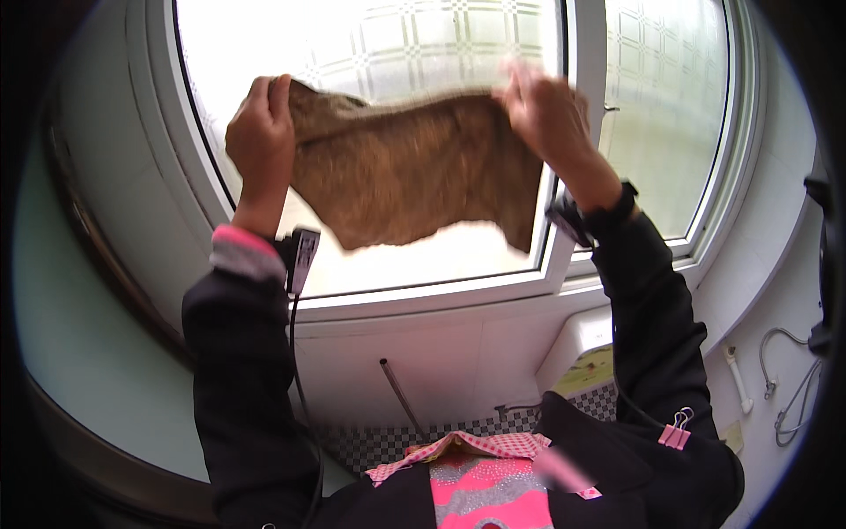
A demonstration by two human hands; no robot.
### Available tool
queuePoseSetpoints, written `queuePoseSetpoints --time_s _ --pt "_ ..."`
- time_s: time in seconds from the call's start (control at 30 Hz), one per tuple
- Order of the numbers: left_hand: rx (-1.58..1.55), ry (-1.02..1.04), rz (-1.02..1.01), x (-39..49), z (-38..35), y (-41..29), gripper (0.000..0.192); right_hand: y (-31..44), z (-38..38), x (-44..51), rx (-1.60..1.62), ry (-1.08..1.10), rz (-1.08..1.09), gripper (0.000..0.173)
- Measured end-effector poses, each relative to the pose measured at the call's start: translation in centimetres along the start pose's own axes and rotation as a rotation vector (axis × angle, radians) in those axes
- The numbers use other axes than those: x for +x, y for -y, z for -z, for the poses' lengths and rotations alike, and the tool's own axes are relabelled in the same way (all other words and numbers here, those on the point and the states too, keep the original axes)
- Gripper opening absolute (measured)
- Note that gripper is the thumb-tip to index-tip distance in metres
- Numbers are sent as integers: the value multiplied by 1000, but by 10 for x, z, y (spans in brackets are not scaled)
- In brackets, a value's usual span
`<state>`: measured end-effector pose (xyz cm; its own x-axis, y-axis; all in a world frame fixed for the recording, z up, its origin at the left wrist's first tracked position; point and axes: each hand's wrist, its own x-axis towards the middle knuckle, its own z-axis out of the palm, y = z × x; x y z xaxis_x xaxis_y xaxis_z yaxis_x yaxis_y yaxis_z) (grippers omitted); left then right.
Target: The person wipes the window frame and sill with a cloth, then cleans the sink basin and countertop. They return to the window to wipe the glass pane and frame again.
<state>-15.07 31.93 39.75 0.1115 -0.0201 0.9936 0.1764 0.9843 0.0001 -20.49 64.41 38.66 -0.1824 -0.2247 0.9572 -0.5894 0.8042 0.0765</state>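
A brown cloth (410, 172) hangs stretched between my two hands, in front of a bright frosted window pane (423, 46). My left hand (264, 132) pinches its upper left corner between thumb and fingers. At the upper right corner, my right hand (545, 112) is closed on the fabric; its fingers are blurred. The cloth's lower edge dangles unevenly, with a point low on the right. Whether the cloth touches the glass cannot be told.
A white window frame (423, 297) surrounds the panes, with a latch (611, 108) on the right. Below are a white cistern-like box (581, 347), a metal pole (403, 397) and a checkered floor (370, 443). Hoses (786, 397) hang at the right wall. Cables run along both my sleeves.
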Motion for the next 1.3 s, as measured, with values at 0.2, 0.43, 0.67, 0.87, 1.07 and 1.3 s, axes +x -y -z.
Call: queuePoseSetpoints --time_s 0.2,0.43,0.67,0.87,1.07,1.3 --pt "24 -123 46 -10 -68 2 24 75 -63 -46 178 -326 506 40" --pt "25 -161 30 -30 -55 15 29 50 -112 -56 172 -133 679 48" --pt "-145 -128 -404 -100 -15 -56 47 55 -103 8 26 -204 794 47" --pt "96 175 -418 -44 -58 -25 71 14 -80 137 -233 -419 917 40" --pt "309 35 -499 68 -60 -3 65 1 -44 191 -152 -263 807 51" --pt "287 320 -471 -62 -26 9 73 6 -100 53 -21 -167 700 60"
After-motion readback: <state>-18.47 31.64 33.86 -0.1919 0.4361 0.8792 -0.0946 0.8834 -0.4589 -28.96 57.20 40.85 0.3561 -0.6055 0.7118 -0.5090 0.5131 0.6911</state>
